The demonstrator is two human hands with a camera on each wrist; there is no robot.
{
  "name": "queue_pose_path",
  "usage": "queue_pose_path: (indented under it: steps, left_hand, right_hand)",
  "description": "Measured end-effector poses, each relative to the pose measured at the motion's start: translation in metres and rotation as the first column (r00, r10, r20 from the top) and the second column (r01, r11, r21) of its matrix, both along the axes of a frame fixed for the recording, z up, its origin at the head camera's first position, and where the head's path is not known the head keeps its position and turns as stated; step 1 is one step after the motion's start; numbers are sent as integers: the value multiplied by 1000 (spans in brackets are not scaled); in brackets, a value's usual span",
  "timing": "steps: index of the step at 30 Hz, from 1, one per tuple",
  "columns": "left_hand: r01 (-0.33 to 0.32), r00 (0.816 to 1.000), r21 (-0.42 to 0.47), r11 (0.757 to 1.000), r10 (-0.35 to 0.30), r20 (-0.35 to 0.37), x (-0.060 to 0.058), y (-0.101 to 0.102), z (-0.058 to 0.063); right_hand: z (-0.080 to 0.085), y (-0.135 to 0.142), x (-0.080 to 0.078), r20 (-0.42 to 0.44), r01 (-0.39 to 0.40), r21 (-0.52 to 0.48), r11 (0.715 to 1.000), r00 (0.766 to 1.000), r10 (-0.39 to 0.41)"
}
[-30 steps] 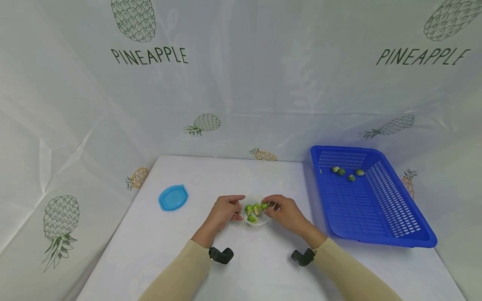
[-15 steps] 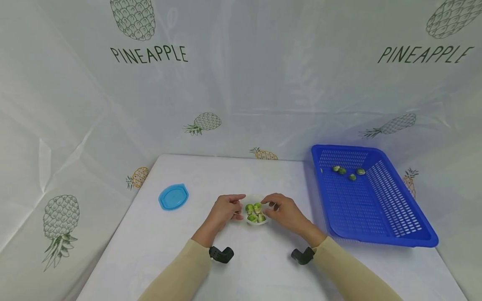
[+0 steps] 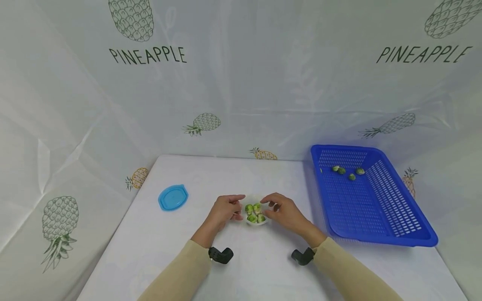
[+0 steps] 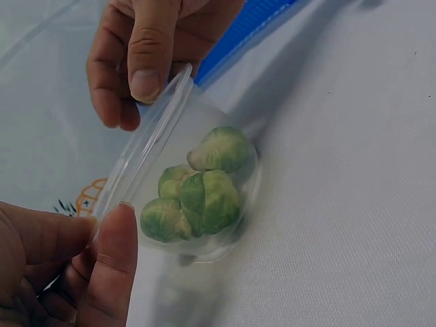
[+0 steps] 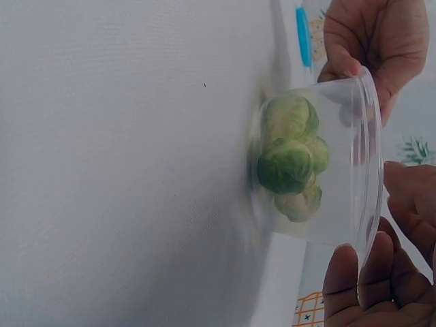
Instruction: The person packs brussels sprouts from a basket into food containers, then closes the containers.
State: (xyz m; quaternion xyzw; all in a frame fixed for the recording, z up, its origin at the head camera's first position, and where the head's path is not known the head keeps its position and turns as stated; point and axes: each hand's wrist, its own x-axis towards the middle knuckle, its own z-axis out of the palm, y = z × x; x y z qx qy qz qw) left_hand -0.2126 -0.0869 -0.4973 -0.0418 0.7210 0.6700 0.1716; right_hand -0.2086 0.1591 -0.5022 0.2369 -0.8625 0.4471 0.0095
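Observation:
A small clear plastic tub [image 5: 340, 197] stands on the white table, holding several Brussels sprouts [image 3: 257, 207]. From the left, my left hand [image 3: 224, 209] pinches its rim, thumb on the outer wall in the left wrist view. My right hand [image 3: 283, 210] hovers at the tub's right side with nothing between its fingers. Seen in the left wrist view, the right thumb [image 4: 146, 61] is close to the rim, fingers loosely bent over the opening.
A blue lid [image 3: 173, 197] lies on the table at the left. On the right, a large blue basket [image 3: 361, 239] holds several more sprouts [image 3: 352, 177]. A white sheet printed with pineapples [image 3: 207, 121] hangs behind the table.
My right hand has let go of a sprout, which now rests in the tub with the others. The right fingers have parted slightly. My left hand stays at the rim.

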Motion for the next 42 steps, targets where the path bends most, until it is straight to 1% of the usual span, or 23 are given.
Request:
queue_pose_path:
  steps: [6, 11, 15, 23, 29, 34, 42]
  left_hand:
    - [2, 1000, 4, 1000, -2, -5, 1, 0, 0]
    - [-2, 1000, -1, 1000, 2, -4, 1, 1, 0]
    - [-8, 1000, -3, 1000, 8, -5, 1, 1, 0]
    - [0, 1000, 1, 1000, 0, -18, 1, 0, -1]
    - [-4, 1000, -14, 1000, 4, -16, 1, 0, 1]
    - [-9, 1000, -21, 1000, 9, -15, 1, 1, 3]
    - [-2, 1000, -17, 1000, 2, -17, 3, 1, 1]
  right_hand:
    - [0, 1, 0, -2, 3, -9, 1000, 1000, -3]
    - [10, -1, 3, -24, 23, 19, 1000, 999, -23]
    - [24, -2, 6, -66, 63, 48, 997, 996, -60]
    - [54, 5, 11, -127, 131, 22, 991, 984, -128]
    - [74, 17, 13, -144, 129, 0, 992, 981, -128]
    - [92, 32, 14, -146, 153, 44, 987, 979, -145]
    - [117, 65, 12, -178, 217, 119, 969, 965, -194]
